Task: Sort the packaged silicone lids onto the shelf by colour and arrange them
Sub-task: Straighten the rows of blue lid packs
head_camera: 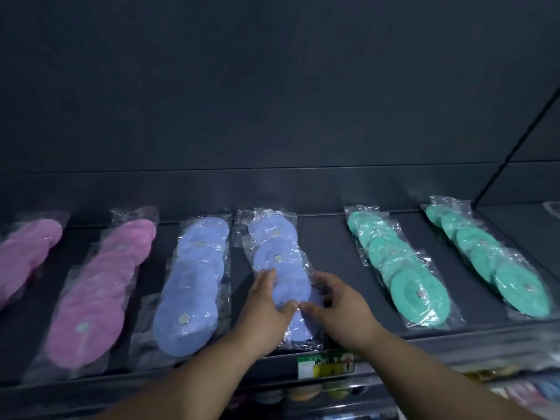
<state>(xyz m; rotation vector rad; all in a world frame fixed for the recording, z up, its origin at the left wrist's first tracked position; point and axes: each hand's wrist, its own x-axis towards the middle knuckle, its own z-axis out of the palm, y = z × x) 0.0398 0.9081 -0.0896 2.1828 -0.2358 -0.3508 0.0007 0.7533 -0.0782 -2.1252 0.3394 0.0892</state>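
Shelving fills the head view: a dark shelf (327, 237) carries six rows of silicone lids in clear bags, each row running from the back panel toward the front edge. From the left lie the outer pink row (21, 259), the inner pink row (100, 292), the left blue row (194, 283), the right blue row (278, 247), the inner green row (397, 262) and the outer green row (491, 262).

Both hands are on the near packs of the right blue row. The left hand (266, 301) grasps its left side, fingers over the top and thumb pressed in. The right hand (336, 304) grasps the right side, fingers curled round the bag's edge. The thumbs almost meet.

On the shelf's front lip sits a price label (325, 365), green, white and yellow with a red arrow; its writing is too blurred to read.
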